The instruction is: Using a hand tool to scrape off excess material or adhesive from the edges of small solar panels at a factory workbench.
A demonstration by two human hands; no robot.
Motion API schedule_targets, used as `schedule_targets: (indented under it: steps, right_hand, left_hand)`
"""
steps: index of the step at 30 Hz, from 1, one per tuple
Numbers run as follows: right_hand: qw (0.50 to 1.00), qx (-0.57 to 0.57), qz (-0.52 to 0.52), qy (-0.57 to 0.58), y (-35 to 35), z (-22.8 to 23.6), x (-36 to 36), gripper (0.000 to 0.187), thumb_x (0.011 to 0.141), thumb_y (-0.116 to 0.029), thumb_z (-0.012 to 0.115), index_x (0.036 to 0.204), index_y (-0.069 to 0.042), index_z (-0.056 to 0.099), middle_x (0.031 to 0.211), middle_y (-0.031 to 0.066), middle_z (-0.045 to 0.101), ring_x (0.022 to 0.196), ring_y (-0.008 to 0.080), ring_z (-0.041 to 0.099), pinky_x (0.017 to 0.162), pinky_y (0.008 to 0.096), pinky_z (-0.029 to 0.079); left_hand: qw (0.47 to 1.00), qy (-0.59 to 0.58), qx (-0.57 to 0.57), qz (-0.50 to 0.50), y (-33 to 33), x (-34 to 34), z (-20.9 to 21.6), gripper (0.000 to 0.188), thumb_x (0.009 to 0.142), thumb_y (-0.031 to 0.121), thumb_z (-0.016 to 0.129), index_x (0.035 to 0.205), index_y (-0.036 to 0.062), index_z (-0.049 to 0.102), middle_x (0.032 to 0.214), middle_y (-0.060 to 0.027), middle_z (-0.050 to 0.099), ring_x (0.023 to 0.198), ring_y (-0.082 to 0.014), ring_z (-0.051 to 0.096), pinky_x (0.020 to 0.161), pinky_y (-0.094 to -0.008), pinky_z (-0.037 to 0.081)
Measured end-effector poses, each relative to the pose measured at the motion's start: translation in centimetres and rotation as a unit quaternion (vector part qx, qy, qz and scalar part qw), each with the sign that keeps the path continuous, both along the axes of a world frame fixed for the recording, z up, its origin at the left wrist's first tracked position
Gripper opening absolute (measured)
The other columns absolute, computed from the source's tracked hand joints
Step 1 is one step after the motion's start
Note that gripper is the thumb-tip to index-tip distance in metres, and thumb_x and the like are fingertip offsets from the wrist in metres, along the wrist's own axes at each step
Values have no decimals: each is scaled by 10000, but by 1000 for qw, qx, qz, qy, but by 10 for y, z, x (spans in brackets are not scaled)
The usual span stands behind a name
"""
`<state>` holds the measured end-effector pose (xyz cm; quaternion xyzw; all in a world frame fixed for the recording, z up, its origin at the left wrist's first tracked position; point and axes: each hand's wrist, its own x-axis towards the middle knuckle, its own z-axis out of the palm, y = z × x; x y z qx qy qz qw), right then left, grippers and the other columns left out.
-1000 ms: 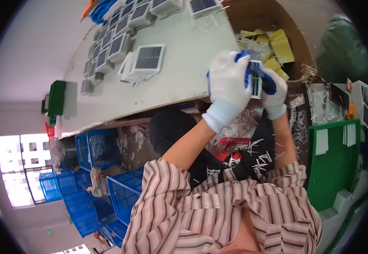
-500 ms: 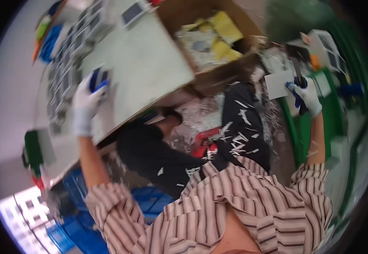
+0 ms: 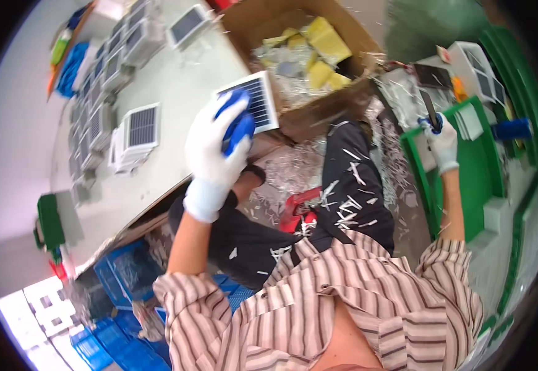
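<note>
White with blue fingers, the gloved left hand [image 3: 217, 139] is curled closed on the left side of a framed dark panel [image 3: 260, 102]; that side is hidden beneath the hand, and the thumb's exact contact cannot be made out. Beyond this grip stands a cardboard box [image 3: 247, 25] holding yellow pieces [image 3: 328, 40], its far end cut off by the upper edge. Left of the grip, a small stack of similar panels [image 3: 139, 130] rests on the pale table [image 3: 176, 86]; farther left, rows of panels [image 3: 101, 123] crowd together and resist counting. Well to the grip's right, the gloved right hand [image 3: 442, 143] is closed around a narrow dark tool [image 3: 429, 107], its lower part concealed by the fingers. Beneath that hand, a green tray [image 3: 476, 176], partly covered by the forearm, holds white cards [image 3: 469, 120].
</note>
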<state>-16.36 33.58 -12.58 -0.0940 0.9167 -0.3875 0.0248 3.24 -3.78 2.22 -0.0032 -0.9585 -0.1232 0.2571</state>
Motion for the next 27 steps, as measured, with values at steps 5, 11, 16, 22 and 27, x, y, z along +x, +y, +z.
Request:
schedule_targets:
  steps: [5,11,16,22,27]
  right_hand:
    - [922,-295,208,-144,-164,6,76,142,793,-96,692,907,-22,649,782,11,648,707,63,574,650,228,472]
    - [814,-484,302,-109,-241,18,73,144,786,-113,673,829,11,614,664,-4,597,588,41,512,537,230,443]
    - [788,-313,527,-58,-210,24,115,134,693,-115,720,742,-21,639,672,77,647,611,137,612,596,282,485]
    - [923,-350,160,13,-224,-8,127,392,777,-35,674,1113,-29,472,889,93,632,776,140,606,724,301,495]
    - [766,-622,94,-130,-301,-39,107,529,773,-96,698,1188,-33,376,1067,95,581,893,174,602,802,326,490]
  left_hand:
    - [987,1,-68,144,31,-43,-17,379,701,117,658,1069,46,600,1082,-149,567,1057,-339,507,935,-429,394]
    - [981,16,-49,185,45,-49,-19,302,734,84,618,1036,80,627,1052,-111,590,995,-317,536,867,-417,425]
    - [979,16,-43,197,43,-48,-20,318,725,79,621,1042,93,625,1034,-124,586,992,-320,532,861,-419,423]
    - [974,40,-29,221,48,-49,-20,372,710,91,633,1082,85,625,1043,-126,582,1003,-320,530,878,-423,419]
    - [979,29,-43,197,50,-50,-19,373,696,120,648,1065,68,636,1044,-129,582,1023,-329,521,899,-432,408]
